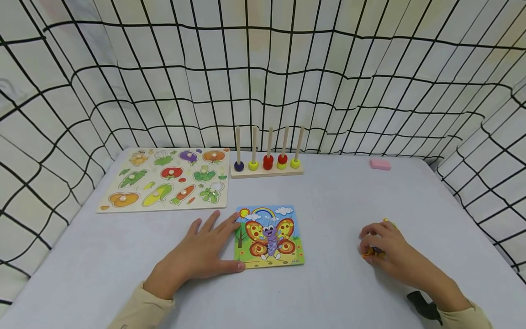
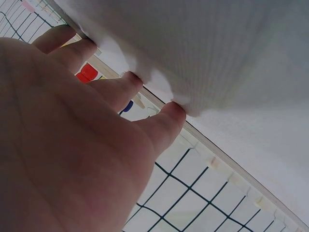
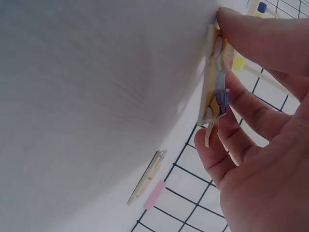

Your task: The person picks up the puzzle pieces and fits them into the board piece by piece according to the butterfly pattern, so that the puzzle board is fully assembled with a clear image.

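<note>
My left hand [image 1: 197, 253] lies spread at the left side of a square butterfly picture puzzle [image 1: 269, 237]. Its thumb overlaps the puzzle's lower left corner and a fingertip meets the upper left edge. In the left wrist view, the fingers of this hand [image 2: 72, 130] are splayed against the white table surface. To the right of the puzzle, my right hand [image 1: 388, 249] grips a few small pieces. Seen from the right wrist, these are thin wooden puzzle pieces [image 3: 216, 87] printed in orange, blue and purple, standing on edge between thumb and fingers; the hand partly hides them.
A wooden vegetable knob puzzle [image 1: 164, 180] lies at the back left, beside a peg stand [image 1: 267, 172] with coloured rings. Toward the back right is a pink block [image 1: 380, 164]. Another flat piece [image 3: 147, 176] lies beyond the right hand. Black netting [image 1: 246, 68] surrounds the table.
</note>
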Demonstrator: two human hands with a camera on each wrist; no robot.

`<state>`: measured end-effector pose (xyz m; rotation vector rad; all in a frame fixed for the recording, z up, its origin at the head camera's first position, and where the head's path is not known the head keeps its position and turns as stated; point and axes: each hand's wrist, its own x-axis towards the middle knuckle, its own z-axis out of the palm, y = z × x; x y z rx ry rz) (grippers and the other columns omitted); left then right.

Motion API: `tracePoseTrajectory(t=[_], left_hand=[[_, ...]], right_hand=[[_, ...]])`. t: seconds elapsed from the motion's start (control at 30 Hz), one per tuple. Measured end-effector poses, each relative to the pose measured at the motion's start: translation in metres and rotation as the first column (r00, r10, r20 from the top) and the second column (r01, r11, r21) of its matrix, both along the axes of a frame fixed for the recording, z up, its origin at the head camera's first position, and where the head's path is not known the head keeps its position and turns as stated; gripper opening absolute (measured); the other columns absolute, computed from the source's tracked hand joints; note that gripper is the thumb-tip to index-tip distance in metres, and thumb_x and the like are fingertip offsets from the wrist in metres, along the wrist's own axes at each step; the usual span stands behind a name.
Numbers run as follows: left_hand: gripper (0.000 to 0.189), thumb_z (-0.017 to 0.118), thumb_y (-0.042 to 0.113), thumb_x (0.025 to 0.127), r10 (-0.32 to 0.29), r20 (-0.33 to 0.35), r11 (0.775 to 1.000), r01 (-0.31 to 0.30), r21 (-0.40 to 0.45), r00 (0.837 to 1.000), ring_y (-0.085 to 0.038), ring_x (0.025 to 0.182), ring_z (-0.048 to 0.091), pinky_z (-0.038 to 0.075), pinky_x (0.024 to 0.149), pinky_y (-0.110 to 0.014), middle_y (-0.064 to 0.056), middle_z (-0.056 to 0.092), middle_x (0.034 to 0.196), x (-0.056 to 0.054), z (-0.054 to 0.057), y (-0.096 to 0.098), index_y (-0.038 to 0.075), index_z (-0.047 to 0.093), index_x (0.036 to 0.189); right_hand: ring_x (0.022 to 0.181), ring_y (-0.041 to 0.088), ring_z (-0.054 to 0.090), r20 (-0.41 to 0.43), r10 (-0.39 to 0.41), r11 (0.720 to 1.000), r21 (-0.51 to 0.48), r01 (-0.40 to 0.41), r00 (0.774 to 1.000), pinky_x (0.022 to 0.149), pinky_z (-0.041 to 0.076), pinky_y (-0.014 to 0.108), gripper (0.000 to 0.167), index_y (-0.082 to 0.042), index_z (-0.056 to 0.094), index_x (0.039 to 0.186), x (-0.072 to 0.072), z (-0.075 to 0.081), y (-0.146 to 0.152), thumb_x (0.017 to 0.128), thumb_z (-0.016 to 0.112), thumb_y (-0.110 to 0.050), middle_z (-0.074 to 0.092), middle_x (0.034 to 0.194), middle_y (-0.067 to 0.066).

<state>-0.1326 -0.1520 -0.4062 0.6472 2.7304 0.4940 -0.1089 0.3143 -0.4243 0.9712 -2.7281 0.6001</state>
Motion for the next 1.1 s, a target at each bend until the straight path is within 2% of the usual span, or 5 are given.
tracePoseTrajectory(t=[0.07,0.27,0.53,0.87,1.1], left_hand=[[0.103,0.078,0.071,0.086,0.001,0.003,1.0,-0.001,-0.004,1.0,-0.045,0.161,0.011,0.007,0.122,-0.077,-0.005,0.025,0.177,0.0,0.0,0.0,0.014,0.043,0.164],[0.103,0.078,0.071,0.085,0.004,0.004,1.0,-0.004,-0.008,1.0,-0.045,0.162,0.011,0.007,0.122,-0.077,-0.005,0.025,0.177,-0.001,-0.001,0.0,0.015,0.043,0.164],[0.102,0.078,0.071,0.086,-0.001,-0.001,1.0,0.001,0.0,1.0,-0.046,0.161,0.012,0.008,0.122,-0.077,-0.006,0.026,0.177,0.0,0.001,0.0,0.014,0.044,0.164],[0.1,0.078,0.07,0.087,0.0,0.005,1.0,0.0,0.008,1.0,-0.045,0.161,0.012,0.009,0.123,-0.076,-0.006,0.027,0.176,0.0,0.003,0.0,0.014,0.045,0.163],[0.1,0.078,0.069,0.086,0.002,0.003,1.0,-0.002,0.005,1.0,-0.045,0.161,0.013,0.009,0.123,-0.076,-0.006,0.026,0.176,0.0,0.003,0.0,0.014,0.045,0.163]], right_hand=[[0.107,0.016,0.053,-0.026,0.033,0.999,-0.017,-0.033,0.999,0.114,0.022,0.033,0.058,-0.034,0.062,0.089,0.0,-0.001,-0.001,0.068,0.096,0.008,0.06,0.111,-0.011],[0.108,0.02,0.05,0.012,-0.054,0.999,0.005,0.054,0.998,0.085,0.048,0.024,0.048,-0.023,0.066,0.1,0.004,0.002,-0.002,0.074,0.095,0.004,0.058,0.122,0.003],[0.12,0.036,0.064,0.147,-0.217,0.976,0.064,0.209,0.965,0.094,0.058,0.054,0.047,0.002,0.07,0.121,0.008,0.011,-0.006,0.081,0.094,-0.007,0.054,0.14,0.019],[0.124,0.037,0.061,0.063,-0.188,0.981,0.065,0.184,0.98,0.092,0.06,0.048,0.032,-0.018,0.077,0.101,0.01,0.008,-0.003,0.078,0.097,-0.009,0.057,0.143,0.016],[0.116,0.032,0.057,0.011,-0.166,0.984,0.073,0.165,0.986,0.09,0.057,0.052,0.041,-0.023,0.075,0.105,0.01,0.006,-0.003,0.076,0.097,-0.004,0.063,0.122,0.006]])
